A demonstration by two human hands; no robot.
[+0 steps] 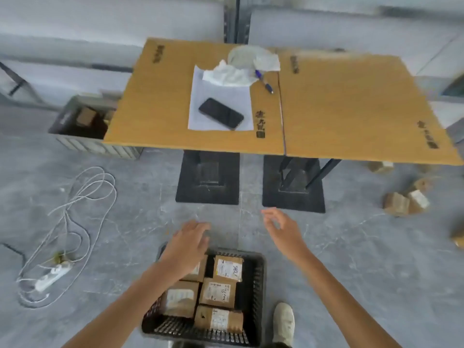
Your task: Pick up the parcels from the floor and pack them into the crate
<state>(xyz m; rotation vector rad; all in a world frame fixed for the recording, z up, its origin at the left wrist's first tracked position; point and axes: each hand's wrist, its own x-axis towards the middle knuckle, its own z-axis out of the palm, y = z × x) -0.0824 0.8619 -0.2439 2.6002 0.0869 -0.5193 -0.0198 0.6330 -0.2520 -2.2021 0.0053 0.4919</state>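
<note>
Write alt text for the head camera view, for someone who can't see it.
An empty left hand and an empty right hand reach forward near a black crate packed with labelled brown parcels. Loose parcels lie on the floor to the right, near a cardboard-topped table holding a phone.

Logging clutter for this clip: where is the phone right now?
In the head view, the phone lies on a white paper sheet on the cardboard-topped table, left of the blue pen.

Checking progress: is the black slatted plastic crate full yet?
Partly full: black crate holds five brown cardboard parcels; bare slatted floor shows at its near end.
</note>
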